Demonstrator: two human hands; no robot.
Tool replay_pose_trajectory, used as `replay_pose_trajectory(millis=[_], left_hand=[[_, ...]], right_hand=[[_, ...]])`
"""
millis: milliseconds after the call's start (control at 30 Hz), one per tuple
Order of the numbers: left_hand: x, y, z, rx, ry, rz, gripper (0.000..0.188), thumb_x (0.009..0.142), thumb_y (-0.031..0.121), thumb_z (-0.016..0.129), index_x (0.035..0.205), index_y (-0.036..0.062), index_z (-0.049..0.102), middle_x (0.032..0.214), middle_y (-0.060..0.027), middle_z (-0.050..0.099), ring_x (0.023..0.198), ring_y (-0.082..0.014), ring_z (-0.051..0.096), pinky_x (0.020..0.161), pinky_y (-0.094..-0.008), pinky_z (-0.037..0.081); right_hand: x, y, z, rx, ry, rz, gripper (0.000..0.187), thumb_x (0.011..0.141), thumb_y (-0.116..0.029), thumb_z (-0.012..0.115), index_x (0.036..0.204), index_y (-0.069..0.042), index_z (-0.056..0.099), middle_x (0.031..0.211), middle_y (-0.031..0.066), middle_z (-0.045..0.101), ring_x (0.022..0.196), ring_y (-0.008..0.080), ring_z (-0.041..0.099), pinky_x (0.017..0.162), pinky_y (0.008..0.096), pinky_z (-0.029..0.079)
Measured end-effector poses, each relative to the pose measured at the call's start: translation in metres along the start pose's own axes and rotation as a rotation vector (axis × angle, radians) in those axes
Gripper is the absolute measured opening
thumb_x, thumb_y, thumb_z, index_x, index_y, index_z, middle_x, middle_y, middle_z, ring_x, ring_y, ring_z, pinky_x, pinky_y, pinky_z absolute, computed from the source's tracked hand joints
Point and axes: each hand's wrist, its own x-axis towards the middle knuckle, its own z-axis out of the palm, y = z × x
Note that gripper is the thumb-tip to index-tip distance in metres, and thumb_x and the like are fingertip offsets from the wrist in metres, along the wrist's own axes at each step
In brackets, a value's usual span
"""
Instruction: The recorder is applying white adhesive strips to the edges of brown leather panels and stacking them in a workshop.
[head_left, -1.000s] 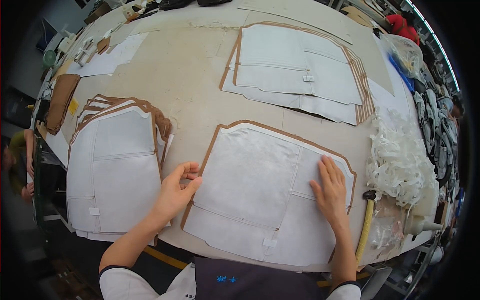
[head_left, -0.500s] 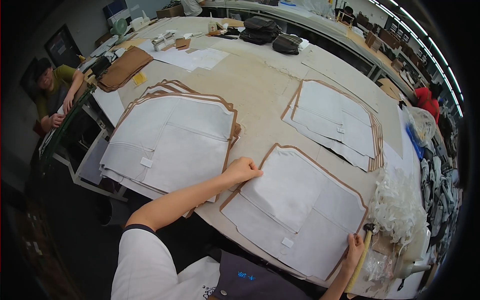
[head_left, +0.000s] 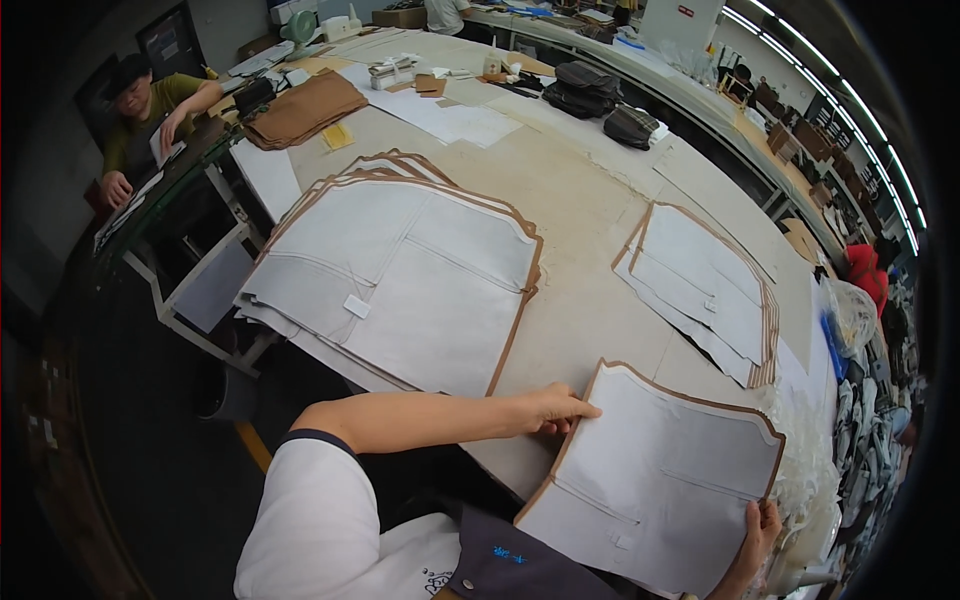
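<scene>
Both of my hands hold a white fabric panel with brown edging [head_left: 690,430] by its opposite sides, over the table's front edge at the right. My left hand [head_left: 555,408] pinches the left edge, thumb on top. My right hand [head_left: 762,530] grips the right edge. Seams run across the panel, and a small white tag [head_left: 622,543] shows low on it. To the left of my left hand lies a thick stack of similar brown-edged panels [head_left: 450,270]. Beyond the held panel rests a smaller, fanned stack of panels [head_left: 705,280].
Brown folded pieces [head_left: 305,108] and black bags [head_left: 582,90] lie farther back on the broad table [head_left: 500,180]. Crumpled white strips [head_left: 812,455] and piled grey garments [head_left: 870,370] line the right side. A co-worker [head_left: 150,120] sits at the far left.
Both hands have brought the panel nearer to me and lifted it, its face tilting up. The view has swung, so the stacks appear farther right.
</scene>
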Motion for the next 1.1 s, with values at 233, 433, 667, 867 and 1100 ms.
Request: replay_pose_trajectory(millis=[233, 433, 667, 867, 1100], left_hand=[[-0.076, 0.045, -0.051, 0.142, 0.083, 0.686, 0.022, 0.091, 0.022, 0.074, 0.096, 0.0010, 0.070, 0.081, 0.0040, 0.062, 0.077, -0.0042, 0.052, 0.066, -0.0249, 0.044], [-0.223, 0.148, -0.198, 0.280, 0.599, 0.722, 0.023, 0.091, 0.024, 0.073, 0.102, 0.0042, 0.071, 0.090, 0.0025, 0.070, 0.078, -0.0041, 0.063, 0.073, -0.0202, 0.049], [-0.273, 0.176, -0.377, 0.873, 1.024, 0.438, 0.025, 0.087, 0.030, 0.076, 0.087, 0.0049, 0.071, 0.077, 0.0007, 0.068, 0.069, -0.0083, 0.063, 0.063, -0.0237, 0.049], [-0.182, 0.121, -0.398, 1.126, 1.266, 0.421, 0.034, 0.081, 0.035, 0.076, 0.094, 0.0038, 0.073, 0.091, -0.0155, 0.073, 0.089, -0.0296, 0.070, 0.080, -0.0389, 0.053], [-0.042, 0.149, -0.245, 1.099, 0.807, 0.783, 0.018, 0.087, 0.017, 0.069, 0.093, -0.0004, 0.071, 0.092, -0.0141, 0.072, 0.088, -0.0282, 0.069, 0.078, -0.0364, 0.052]], right_hand=[[0.021, -0.094, 0.039, 0.158, 0.214, -0.224, 0.037, 0.094, -0.019, 0.069, 0.122, 0.004, 0.059, 0.122, 0.0085, 0.057, 0.109, 0.0138, 0.053, 0.099, 0.0271, 0.039], [0.086, -0.136, 0.184, 0.412, -0.381, -0.214, 0.030, 0.093, -0.017, 0.066, 0.112, 0.006, 0.064, 0.093, 0.0038, 0.065, 0.081, 0.0111, 0.059, 0.075, 0.0254, 0.048], [0.050, -0.147, 0.384, 0.594, -0.994, -0.016, 0.033, 0.096, -0.027, 0.066, 0.106, 0.005, 0.063, 0.085, 0.0088, 0.065, 0.076, 0.0167, 0.067, 0.056, 0.0294, 0.055], [0.075, -0.079, 0.339, 0.272, -0.834, -0.080, 0.022, 0.100, -0.017, 0.059, 0.109, 0.003, 0.064, 0.091, 0.0120, 0.072, 0.070, 0.0176, 0.069, 0.058, 0.0269, 0.053], [0.196, 0.020, 0.230, -0.390, 0.026, -0.622, 0.006, 0.090, -0.007, 0.066, 0.094, -0.003, 0.066, 0.082, 0.0109, 0.068, 0.075, 0.0278, 0.065, 0.068, 0.0356, 0.051]])
